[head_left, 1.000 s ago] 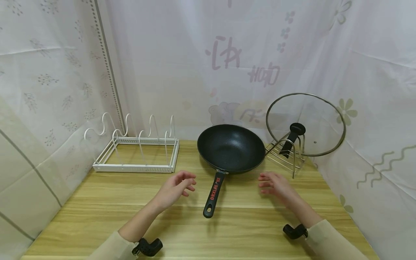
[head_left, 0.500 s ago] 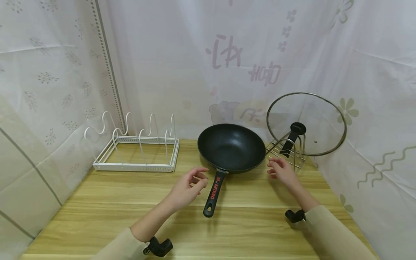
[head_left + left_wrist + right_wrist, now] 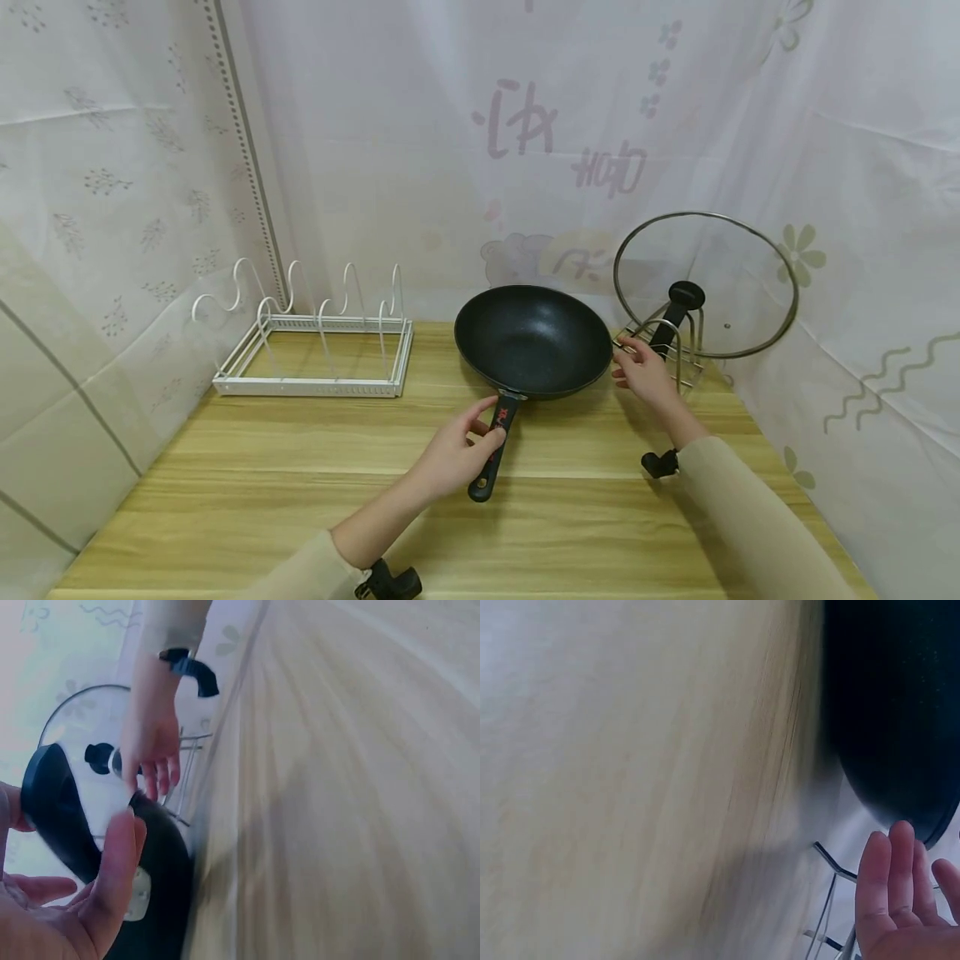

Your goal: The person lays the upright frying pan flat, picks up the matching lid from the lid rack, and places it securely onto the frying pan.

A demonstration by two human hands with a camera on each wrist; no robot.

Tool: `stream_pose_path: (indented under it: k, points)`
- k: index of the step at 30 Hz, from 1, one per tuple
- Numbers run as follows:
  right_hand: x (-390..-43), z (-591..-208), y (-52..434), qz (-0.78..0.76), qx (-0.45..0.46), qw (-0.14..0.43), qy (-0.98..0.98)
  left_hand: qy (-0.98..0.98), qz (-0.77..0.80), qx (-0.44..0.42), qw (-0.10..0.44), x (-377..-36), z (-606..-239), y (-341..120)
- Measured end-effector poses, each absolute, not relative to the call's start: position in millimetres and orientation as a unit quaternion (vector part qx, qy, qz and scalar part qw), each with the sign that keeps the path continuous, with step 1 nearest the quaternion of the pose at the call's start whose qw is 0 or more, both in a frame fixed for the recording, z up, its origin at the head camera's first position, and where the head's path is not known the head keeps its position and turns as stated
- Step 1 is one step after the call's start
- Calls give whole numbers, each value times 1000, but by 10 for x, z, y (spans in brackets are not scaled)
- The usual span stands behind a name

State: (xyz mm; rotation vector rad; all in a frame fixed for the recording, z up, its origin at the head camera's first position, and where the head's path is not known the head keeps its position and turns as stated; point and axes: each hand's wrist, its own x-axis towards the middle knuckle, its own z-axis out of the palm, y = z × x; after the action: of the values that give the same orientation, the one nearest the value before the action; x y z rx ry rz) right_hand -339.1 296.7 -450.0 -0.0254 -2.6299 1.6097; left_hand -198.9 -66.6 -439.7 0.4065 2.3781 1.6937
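Fingers (image 3: pixel 480 414) of the left hand (image 3: pixel 453 454) are curled round the wok handle (image 3: pixel 497 446), mid-surface, nr the front. The black wok (image 3: pixel 533 338) sits toward the back edge. Right hand (image 3: pixel 643 375) is held w/ fingers straight and relaxed, at the wok's right rim, beside the lid rack (image 3: pixel 663 354) w/ glass lid (image 3: pixel 738 283). White rack (image 3: pixel 309 342) is seen at back left.

The left hand (image 3: pixel 456 450) is stretched forward over the middle of the counter, fingers curled and thumb raised. The right hand (image 3: pixel 645 375) is extended toward the counter's back right corner, its fingers (image 3: pixel 891 864) held straight and relaxed.
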Motion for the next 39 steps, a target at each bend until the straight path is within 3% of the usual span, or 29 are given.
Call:
stream_pose_path:
  k: [12, 39]
  points:
    - [-3606, -4511, 2884, 545, -47, 26, -837, 725, 657, 120, 167, -1943, -4474, -595]
    - [-3669, -4536, 2847, 650, -81, -1, -756, 728, 657, 108, 162, -1913, -4447, -683]
